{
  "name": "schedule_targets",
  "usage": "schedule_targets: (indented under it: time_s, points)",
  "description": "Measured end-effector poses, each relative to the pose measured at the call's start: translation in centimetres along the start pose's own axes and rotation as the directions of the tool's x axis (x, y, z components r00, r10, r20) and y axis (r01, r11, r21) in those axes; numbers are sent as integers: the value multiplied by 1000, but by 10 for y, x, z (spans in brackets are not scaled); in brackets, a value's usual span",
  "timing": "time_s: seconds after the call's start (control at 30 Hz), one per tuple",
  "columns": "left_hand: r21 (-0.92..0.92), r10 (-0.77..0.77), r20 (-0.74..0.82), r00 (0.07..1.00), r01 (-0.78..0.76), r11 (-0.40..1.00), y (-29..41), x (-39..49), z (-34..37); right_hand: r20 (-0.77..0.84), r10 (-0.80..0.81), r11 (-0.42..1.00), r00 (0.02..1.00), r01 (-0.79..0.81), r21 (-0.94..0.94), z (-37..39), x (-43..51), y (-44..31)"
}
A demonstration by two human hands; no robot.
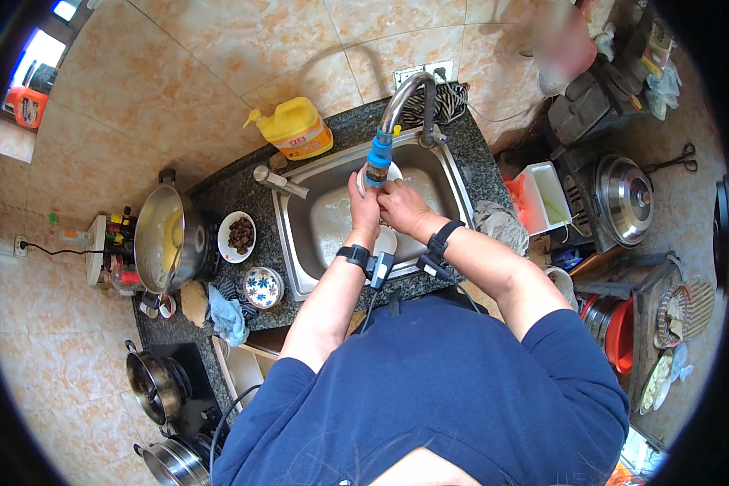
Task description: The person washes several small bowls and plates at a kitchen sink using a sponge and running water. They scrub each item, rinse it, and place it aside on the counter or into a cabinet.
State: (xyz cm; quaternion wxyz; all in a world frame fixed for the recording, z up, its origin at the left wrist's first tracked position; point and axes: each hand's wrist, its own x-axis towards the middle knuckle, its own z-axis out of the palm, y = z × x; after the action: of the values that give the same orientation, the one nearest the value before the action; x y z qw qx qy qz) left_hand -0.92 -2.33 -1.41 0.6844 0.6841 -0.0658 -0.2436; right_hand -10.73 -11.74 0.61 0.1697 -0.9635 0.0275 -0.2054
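Over the steel sink [297,267], my left hand [364,206] grips a white bowl [395,172] by its left side, directly beneath the faucet's blue filter nozzle [379,155]. My right hand [403,206] is against the near side of that bowl, its fingers bent inward. The nozzle and my hands cover much of the bowl, and what the right fingertips hold or touch is hidden. Below my wrists, a second white dish [386,241] lies in the sink, partly covered by my left forearm.
Left of the sink are a bowl of dark brown food [241,236], stacked flower-patterned bowls [263,287], a blue cloth [228,313] and a large steel wok [161,237]. A yellow detergent jug [297,130] stands behind. A crumpled plastic bag [501,226] lies at right.
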Motion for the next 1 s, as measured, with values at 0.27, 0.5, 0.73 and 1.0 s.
schedule_targets:
  time_s: [0.27, 0.5, 0.73, 1.0]
  points:
    - [5, -174, 194, 965, 177, 984, 4, 1, -19, 15, -103, 991, 995, 104, -81, -3, -8, 9]
    - [276, -305, 310, 900, 222, 935, 20, 6, -25, 116, -66, 974, 991, 89, -208, -5, -13, 12]
    - [-105, -590, 503, 631, 722, 683, 28, 14, -31, 221, -156, 914, 963, 56, 401, -26, -11, 38]
    - [-297, -324, 668, 670, 639, 709, -12, 19, -23, 670, 14, 211, 742, -657, 723, -30, -28, 73]
